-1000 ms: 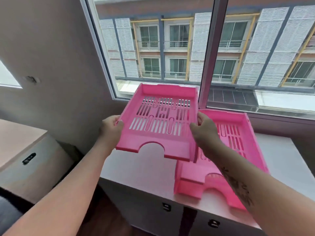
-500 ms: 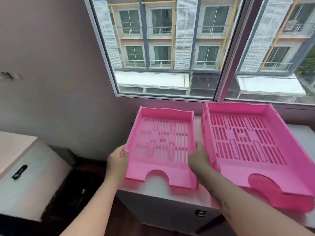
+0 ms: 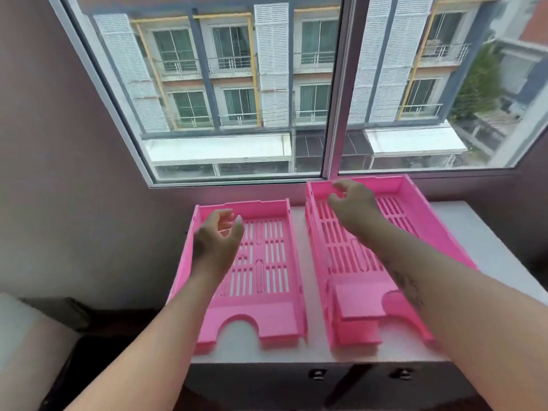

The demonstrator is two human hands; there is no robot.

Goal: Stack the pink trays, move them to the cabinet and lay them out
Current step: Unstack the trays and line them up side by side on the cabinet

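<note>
A person's 2 bare hands hover over pink trays laid on a white cabinet top beneath a window (image 3: 296, 84). The left hand (image 3: 218, 235) hangs above the far left part of the left tray (image 3: 267, 277), its grip wide, fingers loosely curled and holding nothing. Below and to the right of that grip the tray's slotted floor and notched near edge lie flat on the cabinet (image 3: 462, 232). The right hand (image 3: 353, 203) reaches over the far end of the right stack of trays (image 3: 350, 280), its grip also wide and empty, fingers spread above the back left corner. Under and behind that grip, toward the person, the stack appears to hold 2 nested trays, the upper one sitting slightly back from the lower one's near edge. The left tray and the stack sit just beside each other, a narrow strip of white top between them.
</note>
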